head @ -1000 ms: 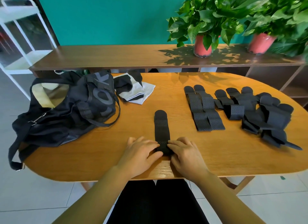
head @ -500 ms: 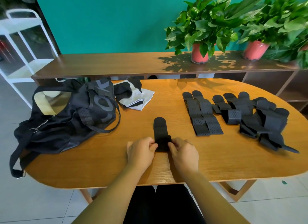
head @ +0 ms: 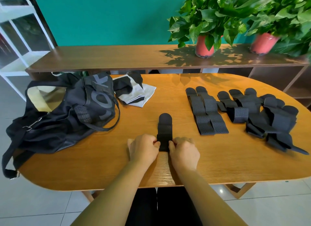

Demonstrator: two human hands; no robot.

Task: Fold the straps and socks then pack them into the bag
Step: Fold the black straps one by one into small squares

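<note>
Grip: left hand [head: 143,147] and right hand [head: 184,151] pinch the strap [head: 165,133].

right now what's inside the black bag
The bag is open, showing only pale lining. No strap or sock shows there; the rest of its inside is hidden by its own black fabric.

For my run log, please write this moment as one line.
step: fold strap | left hand: pinches strap | right hand: pinches strap | bag: open | socks: beside bag
</note>
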